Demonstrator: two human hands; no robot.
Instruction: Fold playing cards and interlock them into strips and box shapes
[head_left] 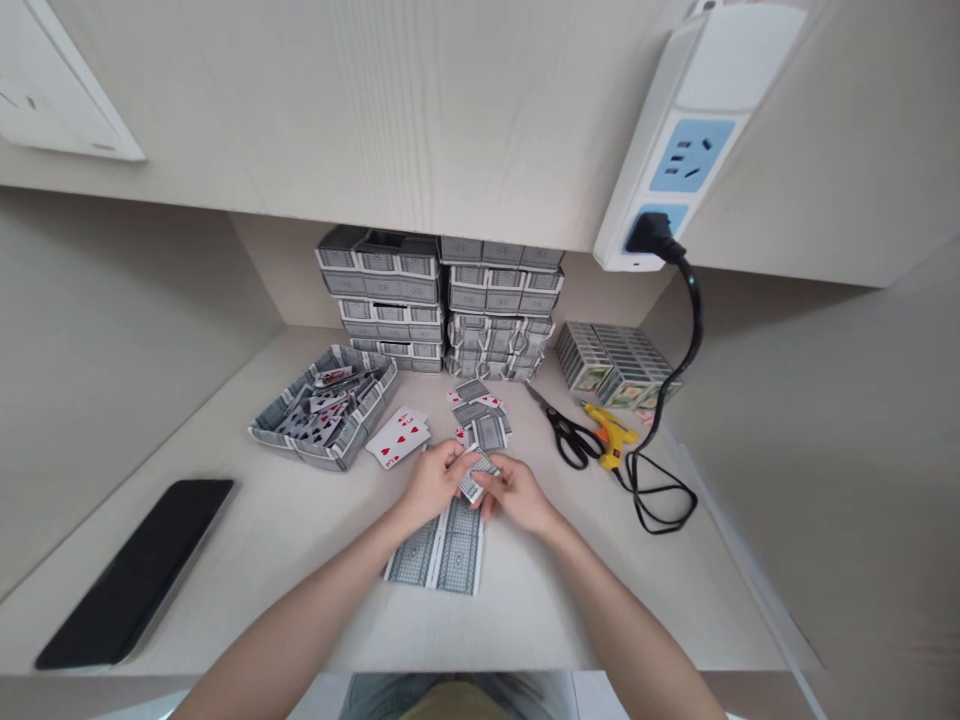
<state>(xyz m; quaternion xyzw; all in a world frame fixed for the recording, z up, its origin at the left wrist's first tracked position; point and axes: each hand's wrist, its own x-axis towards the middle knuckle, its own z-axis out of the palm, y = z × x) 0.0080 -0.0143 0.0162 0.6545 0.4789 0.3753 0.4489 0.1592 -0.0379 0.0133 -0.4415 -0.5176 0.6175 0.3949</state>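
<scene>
Between my two hands is a small grey-patterned playing card (pixel 478 474), which looks folded. My left hand (pixel 436 480) pinches its left side with thumb and fingers. On the right side, my right hand (pixel 517 492) grips it the same way. Beneath my hands lies a flat panel of joined grey-backed cards (pixel 458 552), partly covered by them. Just beyond my fingers is a loose pile of cards (pixel 489 432), mostly backs up. Left of that pile, a few face-up heart cards (pixel 400 438) lie overlapping.
A tray made of cards (pixel 341 452) holds loose cards at left. Stacked card-built boxes (pixel 499 295) stand at the back. Black scissors (pixel 571 438) and a yellow glue gun (pixel 611 432) with its cord lie right. Card packs (pixel 611 365) sit behind. A black flat case (pixel 139 570) lies front left.
</scene>
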